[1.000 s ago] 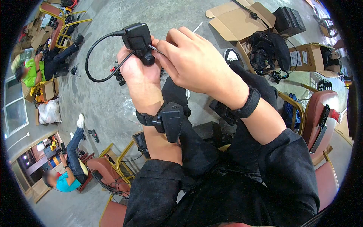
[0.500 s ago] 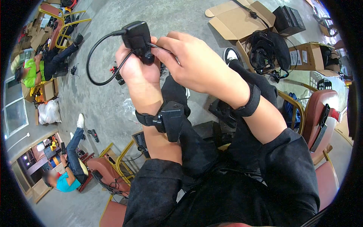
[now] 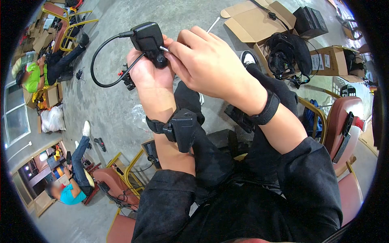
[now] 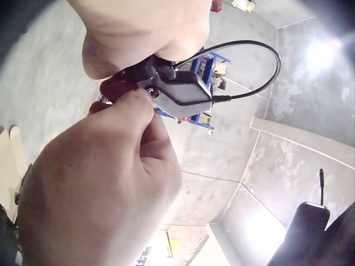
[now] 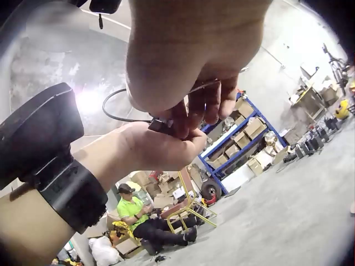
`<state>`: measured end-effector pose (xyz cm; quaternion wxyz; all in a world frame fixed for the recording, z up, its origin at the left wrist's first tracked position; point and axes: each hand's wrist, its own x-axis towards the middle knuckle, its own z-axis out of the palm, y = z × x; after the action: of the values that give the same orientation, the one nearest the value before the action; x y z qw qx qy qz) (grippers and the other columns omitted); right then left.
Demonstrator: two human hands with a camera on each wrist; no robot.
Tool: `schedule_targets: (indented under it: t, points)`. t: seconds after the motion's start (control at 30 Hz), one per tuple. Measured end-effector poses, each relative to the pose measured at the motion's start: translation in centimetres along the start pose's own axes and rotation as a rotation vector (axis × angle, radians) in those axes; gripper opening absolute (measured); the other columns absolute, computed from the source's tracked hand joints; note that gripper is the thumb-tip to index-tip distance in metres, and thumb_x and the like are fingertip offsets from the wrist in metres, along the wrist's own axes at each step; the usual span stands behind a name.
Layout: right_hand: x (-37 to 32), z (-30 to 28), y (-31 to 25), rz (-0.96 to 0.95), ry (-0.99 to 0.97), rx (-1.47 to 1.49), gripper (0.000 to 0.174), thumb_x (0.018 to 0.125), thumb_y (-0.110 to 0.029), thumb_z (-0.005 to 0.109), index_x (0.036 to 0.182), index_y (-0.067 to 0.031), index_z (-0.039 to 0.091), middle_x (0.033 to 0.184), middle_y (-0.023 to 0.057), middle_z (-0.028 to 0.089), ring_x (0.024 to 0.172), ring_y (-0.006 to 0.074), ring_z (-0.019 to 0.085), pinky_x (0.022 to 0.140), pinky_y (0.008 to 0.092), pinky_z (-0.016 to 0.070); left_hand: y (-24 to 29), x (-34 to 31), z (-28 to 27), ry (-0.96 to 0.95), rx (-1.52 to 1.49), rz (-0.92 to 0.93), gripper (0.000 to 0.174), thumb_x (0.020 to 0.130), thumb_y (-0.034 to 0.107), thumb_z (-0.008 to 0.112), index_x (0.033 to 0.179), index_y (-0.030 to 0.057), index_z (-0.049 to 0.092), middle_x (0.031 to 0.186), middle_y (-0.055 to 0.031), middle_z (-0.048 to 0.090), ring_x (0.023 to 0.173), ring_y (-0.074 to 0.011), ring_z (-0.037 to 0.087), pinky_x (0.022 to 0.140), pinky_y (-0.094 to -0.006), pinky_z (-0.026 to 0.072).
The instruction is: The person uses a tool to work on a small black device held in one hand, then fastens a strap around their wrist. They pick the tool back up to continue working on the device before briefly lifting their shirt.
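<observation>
A black device (image 3: 146, 37) with a rounded knob and a looped black cable (image 3: 94, 65) rests in my left hand (image 3: 150, 79), whose fingers are mostly hidden behind it. My right hand (image 3: 204, 67) pinches a thin rod (image 3: 213, 24) between thumb and fingers. The rod's metal end meets the device's right side, beside the knob. In the left wrist view, my right hand (image 4: 100, 172) has its fingertips against the grey-black device (image 4: 180, 94), below my left hand (image 4: 147, 33). The right wrist view shows my right hand (image 5: 194, 61) above my left hand (image 5: 161, 148).
An open cardboard box (image 3: 259, 20), black gear (image 3: 287, 58) and a black case (image 3: 310, 22) are on the floor at upper right. Red chairs (image 3: 344, 117) stand at right and lower left. Two seated people (image 3: 32, 77) are at the left.
My right hand has turned slightly since half a second ago, and the rod's far end shows again above it. My left hand and the device have barely moved.
</observation>
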<state>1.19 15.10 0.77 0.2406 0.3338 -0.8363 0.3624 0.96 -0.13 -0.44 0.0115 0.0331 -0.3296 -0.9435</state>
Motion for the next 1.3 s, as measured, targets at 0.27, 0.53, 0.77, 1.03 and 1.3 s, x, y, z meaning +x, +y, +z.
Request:
schedule_targets:
  t: [0.27, 0.53, 0.77, 1.03, 1.3]
  points:
    - [0.1, -0.6, -0.9, 0.294, -0.206, 0.329, 0.025, 0.091, -0.020, 0.054, 0.098, 0.0015, 0.063, 0.074, 0.0183, 0.065, 0.069, 0.0367, 0.064, 0.064, 0.0436, 0.0518, 0.4, 0.5, 0.9, 0.252, 0.107, -0.045, 0.030, 0.085, 0.022, 0.043, 0.083, -0.0018, 0.061, 0.075, -0.0162, 0.062, 0.066, -0.0254, 0.060, 0.066, -0.0357, 0.0517]
    - [0.4, -0.7, -1.0, 0.362, -0.138, 0.441, 0.022, 0.091, -0.022, 0.053, 0.094, -0.0020, 0.062, 0.076, 0.0184, 0.065, 0.071, 0.0383, 0.063, 0.065, 0.0451, 0.0515, 0.5, 0.2, 1.3, 0.241, 0.130, 0.021, 0.028, 0.085, 0.020, 0.044, 0.081, -0.0029, 0.060, 0.073, -0.0165, 0.061, 0.063, -0.0243, 0.059, 0.062, -0.0338, 0.0502]
    - [0.1, -0.1, -0.2, 0.043, -0.046, 0.107, 0.018, 0.086, -0.018, 0.062, 0.092, -0.0016, 0.062, 0.074, 0.0089, 0.056, 0.073, 0.0268, 0.056, 0.065, 0.0364, 0.0502, 0.0, 0.2, 1.5, 0.248, -0.103, -0.085, 0.025, 0.085, 0.018, 0.043, 0.082, 0.0002, 0.059, 0.074, -0.0133, 0.060, 0.067, -0.0241, 0.060, 0.062, -0.0332, 0.0505]
    - [0.3, -0.4, -0.7, -0.014, -0.149, -0.024, 0.022, 0.087, -0.016, 0.060, 0.100, 0.0009, 0.063, 0.078, 0.0115, 0.053, 0.079, 0.0285, 0.054, 0.070, 0.0372, 0.0473, -0.3, 0.8, 0.7, 0.448, -0.003, -0.050, 0.012, 0.084, 0.014, 0.046, 0.091, 0.0091, 0.056, 0.068, -0.0085, 0.059, 0.054, -0.0216, 0.058, 0.045, -0.0285, 0.0448]
    - [1.2, -1.9, -2.0, 0.483, -0.363, 0.541, 0.024, 0.095, -0.016, 0.047, 0.102, 0.0038, 0.058, 0.076, 0.0247, 0.062, 0.075, 0.0429, 0.062, 0.065, 0.0466, 0.0481, -0.4, 0.3, 0.6, 0.335, -0.055, -0.174, 0.021, 0.090, 0.025, 0.043, 0.088, 0.0092, 0.056, 0.066, -0.0102, 0.058, 0.052, -0.0225, 0.056, 0.045, -0.0329, 0.0450]
